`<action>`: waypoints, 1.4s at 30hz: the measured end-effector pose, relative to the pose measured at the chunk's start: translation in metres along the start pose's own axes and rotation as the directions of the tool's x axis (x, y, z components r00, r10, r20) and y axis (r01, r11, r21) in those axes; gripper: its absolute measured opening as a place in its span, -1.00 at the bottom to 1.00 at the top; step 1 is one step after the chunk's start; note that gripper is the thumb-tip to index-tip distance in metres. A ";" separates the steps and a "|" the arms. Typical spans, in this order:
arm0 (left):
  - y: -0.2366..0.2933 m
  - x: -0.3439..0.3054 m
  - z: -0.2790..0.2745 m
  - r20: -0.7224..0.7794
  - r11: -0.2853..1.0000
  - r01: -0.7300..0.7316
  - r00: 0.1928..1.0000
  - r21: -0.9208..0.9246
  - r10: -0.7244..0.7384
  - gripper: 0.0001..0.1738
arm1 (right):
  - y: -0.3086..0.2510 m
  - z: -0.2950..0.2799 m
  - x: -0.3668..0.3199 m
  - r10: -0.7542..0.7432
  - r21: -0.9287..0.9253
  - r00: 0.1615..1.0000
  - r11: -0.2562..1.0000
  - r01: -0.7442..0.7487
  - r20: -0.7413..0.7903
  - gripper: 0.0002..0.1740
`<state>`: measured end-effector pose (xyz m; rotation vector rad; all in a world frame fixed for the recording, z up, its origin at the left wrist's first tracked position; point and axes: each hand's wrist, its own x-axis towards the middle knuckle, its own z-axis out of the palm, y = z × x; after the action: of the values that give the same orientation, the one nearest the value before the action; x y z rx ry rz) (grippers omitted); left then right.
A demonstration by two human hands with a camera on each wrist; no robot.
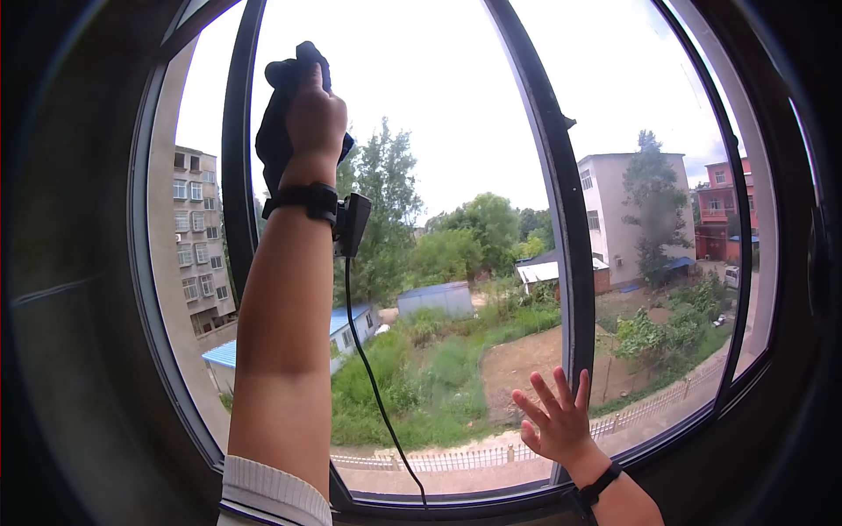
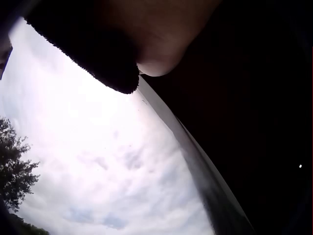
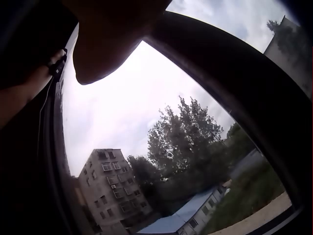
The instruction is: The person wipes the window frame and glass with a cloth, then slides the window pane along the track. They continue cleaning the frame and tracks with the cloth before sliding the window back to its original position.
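Observation:
My left hand is raised high against the window glass and grips a dark cloth, which bunches out above and to the left of the knuckles. In the left wrist view the cloth shows as a dark fuzzy edge under the palm, against the sky. Low down, my right hand lies flat with spread fingers on the glass beside the dark middle upright. The right wrist view shows only the underside of that hand and the frame.
A camera is strapped to my left wrist and its black cable hangs down in front of the pane. The dark window frame curves round the glass. Outside are buildings, trees and a fence.

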<state>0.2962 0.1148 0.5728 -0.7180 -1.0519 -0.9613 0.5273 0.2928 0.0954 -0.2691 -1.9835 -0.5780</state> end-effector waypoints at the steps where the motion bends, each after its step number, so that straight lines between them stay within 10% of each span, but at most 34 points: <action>1: 0.019 0.001 0.024 -0.101 0.987 -0.160 0.982 0.003 0.159 -0.47 | -0.002 0.001 -0.001 0.002 0.005 1.000 1.000 -0.002 -0.007 -0.24; 6: 0.223 -0.122 0.033 0.253 0.762 -0.284 0.828 -0.582 0.501 -0.39 | 0.001 0.005 -0.006 -0.009 -0.036 1.000 0.999 0.008 -0.021 -0.23; 8: 0.289 -0.201 0.040 -0.127 0.619 -0.454 0.858 -0.641 0.498 -0.50 | 0.002 0.006 -0.007 -0.013 -0.033 0.999 0.999 0.012 -0.029 -0.24; 9: 0.298 -0.219 0.015 0.205 0.431 -0.010 0.870 -0.902 0.448 -0.56 | 0.003 0.005 -0.007 -0.018 -0.037 0.999 0.999 0.017 -0.040 -0.24; 15: 0.232 -0.130 0.024 0.044 0.621 -0.339 0.855 -0.707 0.517 -0.54 | 0.003 0.001 -0.009 0.004 -0.015 1.000 1.000 -0.004 0.013 -0.30; 16: 0.205 -0.092 0.021 0.109 0.766 -0.281 0.903 -0.578 0.415 -0.50 | 0.002 0.001 -0.010 0.000 -0.006 1.000 1.000 0.000 0.011 -0.30; 18: 0.149 -0.026 -0.054 0.655 0.713 0.500 0.752 -0.492 -0.074 -0.72 | 0.006 0.000 -0.011 -0.012 -0.007 1.000 1.000 0.013 0.012 -0.30; 19: 0.099 0.003 -0.026 0.175 0.966 0.003 0.984 -0.258 0.044 -0.71 | 0.007 0.001 -0.010 -0.009 -0.018 1.000 1.000 0.010 0.015 -0.30; 23: -0.104 0.063 -0.006 0.190 0.938 0.045 0.975 0.343 -0.116 -0.37 | 0.003 0.004 -0.011 -0.007 -0.015 1.000 1.000 0.007 -0.016 -0.29; 25: -0.126 0.035 -0.023 0.146 0.936 -0.115 0.987 0.332 0.069 -0.39 | 0.003 0.005 -0.012 -0.018 -0.005 1.000 1.000 0.018 -0.023 -0.29; 35: -0.071 0.033 -0.016 0.158 0.968 0.058 0.983 0.245 -0.098 -0.38 | -0.001 0.002 -0.013 -0.039 0.006 0.998 0.999 0.039 0.055 -0.26; 42: 0.164 -0.010 0.047 0.207 0.890 -0.393 0.874 -0.231 0.439 -0.45 | 0.000 0.003 -0.014 -0.102 0.012 0.993 0.995 0.102 0.051 -0.24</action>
<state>0.4257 0.2268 0.5730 -1.1943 -0.9787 -0.5996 0.5313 0.2947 0.0822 -0.1790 -2.0589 -0.6324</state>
